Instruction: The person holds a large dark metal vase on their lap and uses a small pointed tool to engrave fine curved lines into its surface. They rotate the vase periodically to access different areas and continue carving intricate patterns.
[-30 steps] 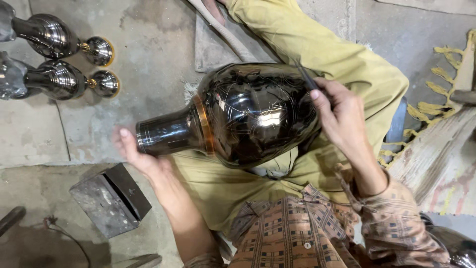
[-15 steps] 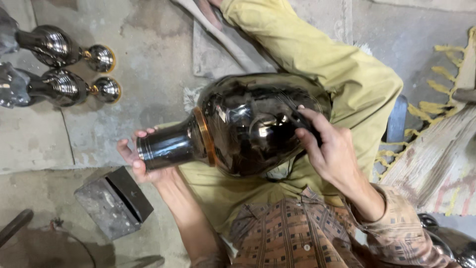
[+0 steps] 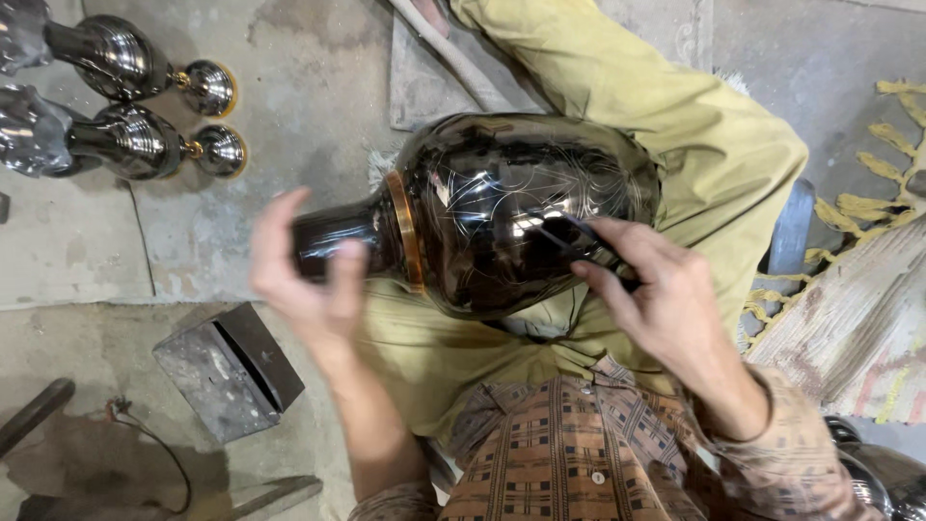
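A large dark glossy metal vase (image 3: 511, 212) with fine engraved lines and a brass band at its neck lies on its side across my lap. My left hand (image 3: 309, 280) is blurred and wraps the narrow neck from below. My right hand (image 3: 666, 309) rests on the vase's belly and grips a thin dark engraving tool (image 3: 579, 246), its tip against the surface.
Two shiny metal vases (image 3: 125, 96) with brass rings lie on the concrete floor at the upper left. A grey metal block (image 3: 227, 371) sits by my left forearm. A woven mat with yellow fringe (image 3: 858, 309) lies to the right. My leg in olive trousers (image 3: 637, 106) stretches away.
The vase has been turned and shifted in my lap. My left hand moved up around the neck, and my right hand slid down the belly with the tool.
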